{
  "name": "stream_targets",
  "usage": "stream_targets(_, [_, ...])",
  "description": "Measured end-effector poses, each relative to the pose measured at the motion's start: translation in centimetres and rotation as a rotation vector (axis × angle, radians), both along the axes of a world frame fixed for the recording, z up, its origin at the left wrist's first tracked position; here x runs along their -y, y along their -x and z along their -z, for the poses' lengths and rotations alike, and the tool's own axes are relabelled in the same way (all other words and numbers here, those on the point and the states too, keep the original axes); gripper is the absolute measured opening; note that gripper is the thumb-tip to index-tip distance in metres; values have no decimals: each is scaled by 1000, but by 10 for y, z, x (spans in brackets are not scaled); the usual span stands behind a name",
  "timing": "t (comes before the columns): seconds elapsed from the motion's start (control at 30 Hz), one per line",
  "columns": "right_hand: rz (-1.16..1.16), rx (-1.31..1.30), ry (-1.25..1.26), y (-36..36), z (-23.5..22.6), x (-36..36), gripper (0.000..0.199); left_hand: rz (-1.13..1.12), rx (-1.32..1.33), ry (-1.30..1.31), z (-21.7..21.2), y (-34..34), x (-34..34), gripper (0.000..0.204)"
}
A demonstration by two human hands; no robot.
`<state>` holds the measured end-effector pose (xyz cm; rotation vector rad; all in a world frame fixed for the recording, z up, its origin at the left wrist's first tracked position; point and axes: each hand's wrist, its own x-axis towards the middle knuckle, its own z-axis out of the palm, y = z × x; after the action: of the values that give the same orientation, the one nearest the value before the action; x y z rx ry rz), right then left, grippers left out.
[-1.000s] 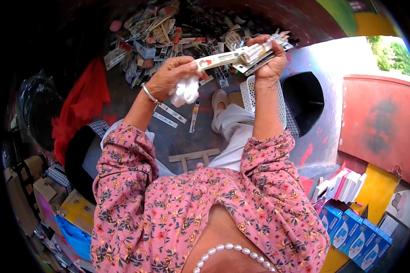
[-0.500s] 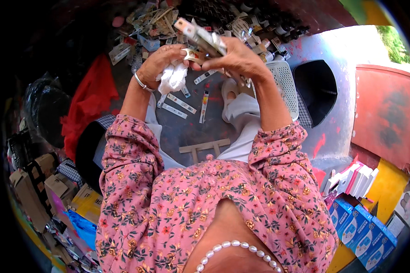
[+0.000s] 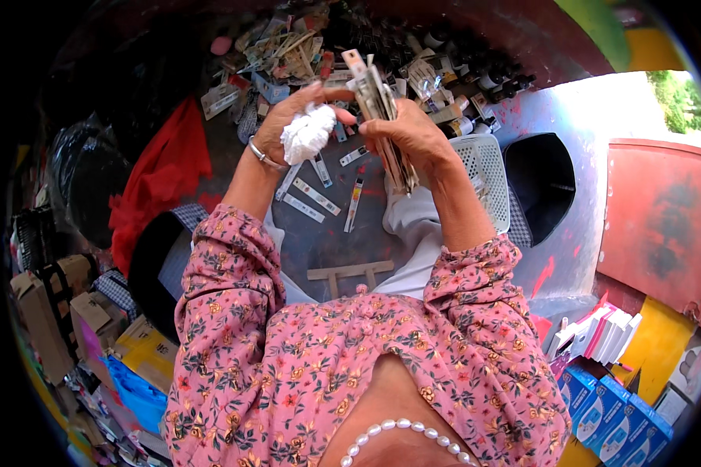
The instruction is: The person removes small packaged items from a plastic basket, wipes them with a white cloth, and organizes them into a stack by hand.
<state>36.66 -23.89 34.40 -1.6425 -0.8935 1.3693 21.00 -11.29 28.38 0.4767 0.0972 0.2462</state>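
Note:
My left hand (image 3: 280,124) keeps a crumpled white cloth or tissue (image 3: 309,134) bunched against its palm. Its fingers reach toward the stack and may be touching it; the tips are partly blurred. A thick stack of narrow flat packages (image 3: 383,109) stands nearly upright in my right hand (image 3: 413,136), whose thumb presses on its near side. Below the hands, several loose narrow packages (image 3: 316,196) lie on the dark floor between my feet. Among them is one with a yellow and red end (image 3: 355,204).
A white perforated basket (image 3: 497,183) stands on the right beside a black container (image 3: 539,179). Mixed packages and dark bottles (image 3: 491,74) are heaped at the far side. Red cloth (image 3: 160,183) and a dark bin (image 3: 152,265) are on the left, blue boxes (image 3: 619,412) at lower right.
The stack has turned from a slant to more upright. A short, pale strip with orange marks, pinched by my left fingers earlier, no longer shows there. Both hands have shifted slightly right.

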Motion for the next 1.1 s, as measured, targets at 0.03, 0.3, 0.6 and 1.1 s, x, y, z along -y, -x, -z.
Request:
stream_targets(0.03, [69, -122, -25, -3, 1, -1, 16, -18, 2, -44, 4, 1, -6, 51])
stream_targets(0.3, [280, -1175, -121, -36, 20, -10, 17, -124, -186, 228, 14, -11, -1, 50])
stream_targets(0.6, [457, -793, -268, -11, 18, -16, 15, -329, -367, -170, 36, -26, 14, 39])
stream_targets(1.1, [614, -487, -143, -12, 30, -22, 10, -185, 57, 165, 11, -28, 31, 41])
